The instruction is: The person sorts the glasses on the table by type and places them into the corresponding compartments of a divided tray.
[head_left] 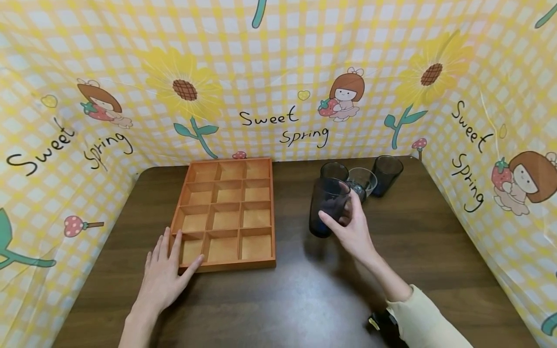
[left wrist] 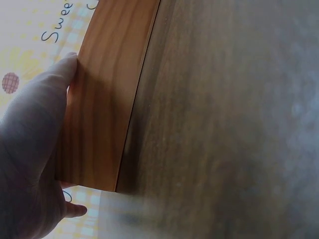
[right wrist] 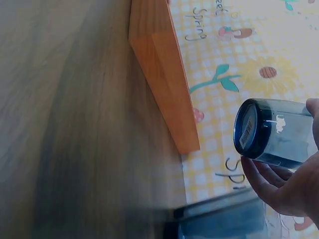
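Note:
My right hand [head_left: 356,234] grips a dark tinted drinking glass [head_left: 325,199] above the table, slightly tilted, right of the wooden tray. In the right wrist view, a barcode label shows on the base of this glass [right wrist: 286,130]. My left hand [head_left: 163,278] rests against the near left corner of a wooden tray [head_left: 230,267] divided into several square compartments. Its fingers lie along the left side, with the thumb at the front edge. From the left wrist, the thumb touches the tray's plain wooden side [left wrist: 102,99].
Behind the held glass stand another dark glass [head_left: 334,170], partly hidden, and a clear glass vessel [head_left: 367,179]. Farther right is a third dark glass [head_left: 387,176]. A small black object [head_left: 385,326] lies by the right sleeve. Yellow checked cloth [head_left: 278,72] surrounds the table [head_left: 296,299].

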Available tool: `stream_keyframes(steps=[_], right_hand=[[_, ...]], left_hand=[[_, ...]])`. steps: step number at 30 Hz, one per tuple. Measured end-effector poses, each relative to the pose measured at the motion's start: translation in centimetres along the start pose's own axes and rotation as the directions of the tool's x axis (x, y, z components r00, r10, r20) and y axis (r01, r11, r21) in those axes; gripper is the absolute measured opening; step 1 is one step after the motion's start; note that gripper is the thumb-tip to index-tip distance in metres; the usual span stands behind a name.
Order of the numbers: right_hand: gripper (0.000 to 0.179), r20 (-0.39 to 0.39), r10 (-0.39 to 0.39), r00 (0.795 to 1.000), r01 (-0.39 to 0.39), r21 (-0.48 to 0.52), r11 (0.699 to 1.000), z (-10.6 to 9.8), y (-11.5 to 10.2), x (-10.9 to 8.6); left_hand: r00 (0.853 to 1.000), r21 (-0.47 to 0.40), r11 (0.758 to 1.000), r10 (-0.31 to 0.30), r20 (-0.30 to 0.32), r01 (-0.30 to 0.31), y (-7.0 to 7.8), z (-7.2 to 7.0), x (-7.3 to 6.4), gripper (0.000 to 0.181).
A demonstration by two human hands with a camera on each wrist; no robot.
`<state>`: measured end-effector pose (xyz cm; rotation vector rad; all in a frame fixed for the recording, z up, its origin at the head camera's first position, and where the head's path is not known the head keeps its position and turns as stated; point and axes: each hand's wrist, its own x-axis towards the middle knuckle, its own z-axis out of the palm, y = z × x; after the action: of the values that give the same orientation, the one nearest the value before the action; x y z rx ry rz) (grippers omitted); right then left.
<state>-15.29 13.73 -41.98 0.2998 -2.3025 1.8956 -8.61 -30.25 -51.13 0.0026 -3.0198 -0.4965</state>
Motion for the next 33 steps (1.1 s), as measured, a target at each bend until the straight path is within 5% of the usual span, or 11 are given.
stream_keyframes(steps=[12,16,33], right_hand=[[0.075,0.05,0.021,0.999,-0.025,0.092,0.995,3.9,0.7,2.9],[0.076,0.044,-0.001,0.999,-0.003,0.099,0.995,5.1,2.6,4.4],[0.079,-0.002,-0.014,1.0,0.014,-0.056,0.998,9.0,5.4,9.3]], left_hand=[[1.0,-0.002,1.0,-0.002,-0.001,0.002,0.0,0.1,-0.2,0.093],[1.0,-0.003,1.0,0.001,-0.005,-0.001,0.0,0.1,-0.1,0.093],[1.0,0.001,1.0,-0.008,0.014,0.008,-0.1,0.0,0.0,0.093]])
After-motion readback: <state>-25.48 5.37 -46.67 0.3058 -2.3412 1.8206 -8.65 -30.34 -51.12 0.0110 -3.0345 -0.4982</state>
